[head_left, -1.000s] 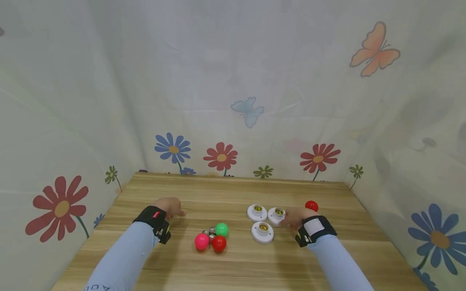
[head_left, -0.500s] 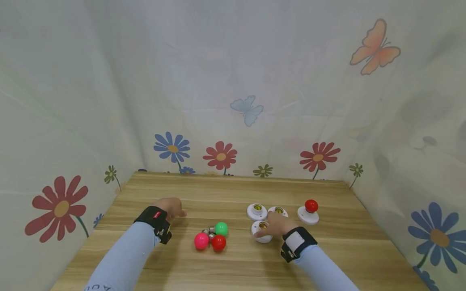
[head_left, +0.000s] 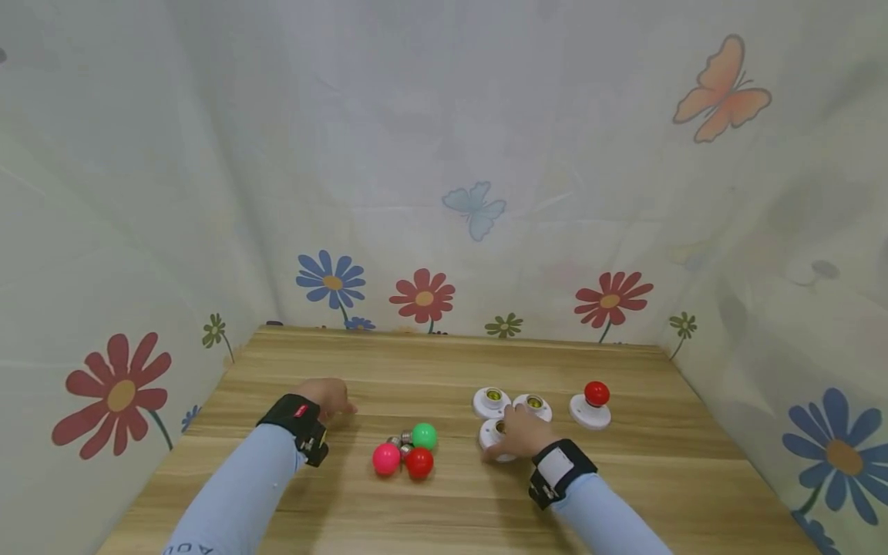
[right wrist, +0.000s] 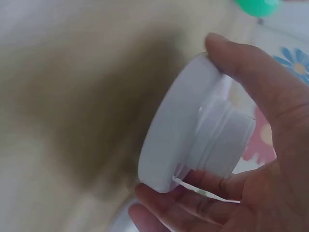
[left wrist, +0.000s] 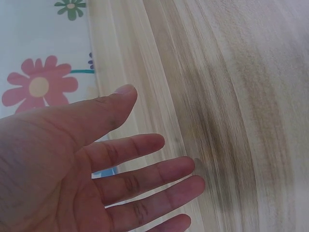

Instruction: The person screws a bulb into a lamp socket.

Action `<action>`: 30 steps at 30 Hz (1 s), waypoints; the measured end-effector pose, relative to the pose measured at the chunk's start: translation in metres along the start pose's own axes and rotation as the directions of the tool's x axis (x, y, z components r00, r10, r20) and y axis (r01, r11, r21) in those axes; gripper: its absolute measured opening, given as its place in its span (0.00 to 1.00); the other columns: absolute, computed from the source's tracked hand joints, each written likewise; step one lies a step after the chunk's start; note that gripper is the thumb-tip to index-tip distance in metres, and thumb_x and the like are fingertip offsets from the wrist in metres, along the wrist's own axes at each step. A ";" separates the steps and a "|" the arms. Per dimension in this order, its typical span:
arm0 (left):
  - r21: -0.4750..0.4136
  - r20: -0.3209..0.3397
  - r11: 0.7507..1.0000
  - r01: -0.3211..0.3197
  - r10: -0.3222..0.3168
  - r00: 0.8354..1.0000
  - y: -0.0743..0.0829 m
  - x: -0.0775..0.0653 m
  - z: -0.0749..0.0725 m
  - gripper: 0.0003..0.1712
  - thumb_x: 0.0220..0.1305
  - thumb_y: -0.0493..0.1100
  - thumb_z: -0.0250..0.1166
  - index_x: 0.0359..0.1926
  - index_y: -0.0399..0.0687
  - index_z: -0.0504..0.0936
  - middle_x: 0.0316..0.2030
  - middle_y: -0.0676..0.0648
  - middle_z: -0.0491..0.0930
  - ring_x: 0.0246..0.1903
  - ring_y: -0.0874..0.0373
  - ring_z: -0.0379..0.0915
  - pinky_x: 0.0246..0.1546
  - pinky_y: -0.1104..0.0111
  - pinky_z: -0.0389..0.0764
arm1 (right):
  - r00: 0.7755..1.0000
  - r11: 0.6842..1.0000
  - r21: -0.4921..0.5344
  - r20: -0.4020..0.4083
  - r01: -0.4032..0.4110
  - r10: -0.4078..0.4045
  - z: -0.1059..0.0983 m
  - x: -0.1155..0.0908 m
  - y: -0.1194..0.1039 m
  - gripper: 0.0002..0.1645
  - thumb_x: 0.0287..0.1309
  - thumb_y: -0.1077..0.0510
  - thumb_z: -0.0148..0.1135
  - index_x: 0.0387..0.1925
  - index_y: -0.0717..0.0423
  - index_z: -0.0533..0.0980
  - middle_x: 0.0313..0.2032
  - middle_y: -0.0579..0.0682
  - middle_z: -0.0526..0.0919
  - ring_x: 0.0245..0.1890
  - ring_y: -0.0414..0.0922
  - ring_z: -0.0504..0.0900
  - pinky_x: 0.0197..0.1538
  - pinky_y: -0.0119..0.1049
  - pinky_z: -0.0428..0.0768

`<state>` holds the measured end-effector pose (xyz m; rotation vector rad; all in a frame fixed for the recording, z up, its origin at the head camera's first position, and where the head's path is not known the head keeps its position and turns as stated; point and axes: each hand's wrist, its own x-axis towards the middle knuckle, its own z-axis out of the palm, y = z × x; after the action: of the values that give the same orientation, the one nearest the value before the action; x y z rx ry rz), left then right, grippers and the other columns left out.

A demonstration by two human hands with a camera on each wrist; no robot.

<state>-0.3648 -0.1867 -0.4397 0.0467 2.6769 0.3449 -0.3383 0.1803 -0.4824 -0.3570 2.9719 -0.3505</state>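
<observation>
My right hand [head_left: 525, 433] grips a white round lamp holder [right wrist: 178, 130] by the rim of its base, thumb on one side and fingers on the other. In the right wrist view its shadow falls on the tabletop. Two more white lamp holders stand just behind: one at the left [head_left: 480, 405], one at the right [head_left: 544, 412], each with a brass-coloured socket. Over the table's left part, my left hand [head_left: 329, 397] holds nothing; the left wrist view shows its fingers [left wrist: 159, 176] extended and apart. Between the hands lie a pink bulb [head_left: 386, 459], a red bulb [head_left: 419, 463] and a green bulb [head_left: 425, 436], metal bases together.
Farther right stands a white lamp holder [head_left: 589, 418] with a red bulb [head_left: 597, 393] upright in it. The wooden table [head_left: 388, 362] meets a flower-printed cloth [head_left: 375, 154] at its back and sides.
My right hand has moved left and nearer from the right-hand rear lamp holder onto the near one, uncovering the holder with the red bulb. The left hand has stayed put.
</observation>
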 end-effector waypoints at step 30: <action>-0.051 0.008 0.998 0.033 -0.033 0.999 0.002 -0.002 0.002 0.18 0.66 0.54 0.61 0.33 0.42 0.82 0.15 0.53 0.64 0.17 0.60 0.61 0.20 0.70 0.63 | 0.942 0.844 0.449 -0.289 0.293 -0.173 -0.019 0.021 -0.033 0.46 0.40 0.52 0.80 0.62 0.62 0.71 0.58 0.58 0.77 0.59 0.54 0.75 0.61 0.52 0.73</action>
<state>-0.3622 -0.1847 -0.4399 -0.0118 2.6576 0.4017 -0.3544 0.1477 -0.4580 -0.6556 2.9093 -1.2248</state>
